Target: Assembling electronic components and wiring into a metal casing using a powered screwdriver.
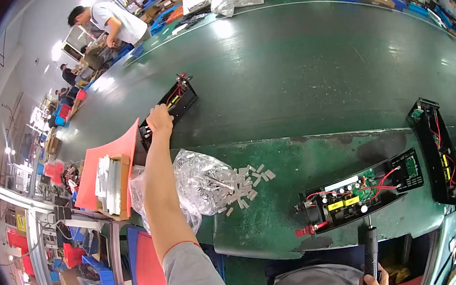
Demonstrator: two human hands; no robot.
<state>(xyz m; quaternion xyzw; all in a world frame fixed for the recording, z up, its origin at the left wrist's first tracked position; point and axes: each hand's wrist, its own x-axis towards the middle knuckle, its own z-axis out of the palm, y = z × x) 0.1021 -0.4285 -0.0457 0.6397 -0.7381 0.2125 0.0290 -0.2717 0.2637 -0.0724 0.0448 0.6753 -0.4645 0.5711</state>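
My left arm reaches far out over the green belt, and my left hand (pixel 159 120) is closed on the edge of a black open electronics case (pixel 181 98) with red wires and yellow parts inside. At the lower right my right hand (pixel 377 283) grips a black electric screwdriver (pixel 371 250), its tip pointing up beside a second open case (pixel 357 192). That case lies on the bench with a green circuit board, yellow components, red wires and red terminals showing. Under my left forearm, a clear plastic bag (pixel 201 182) spills small grey-white pieces (pixel 249 182) onto the green surface.
Two more open black cases (pixel 437 152) stand at the right edge. A box of white strips (pixel 110 184) sits by a red sheet (pixel 92 163) on the left. Across the wide belt (pixel 287 68), people work at benches with bags and blue bins.
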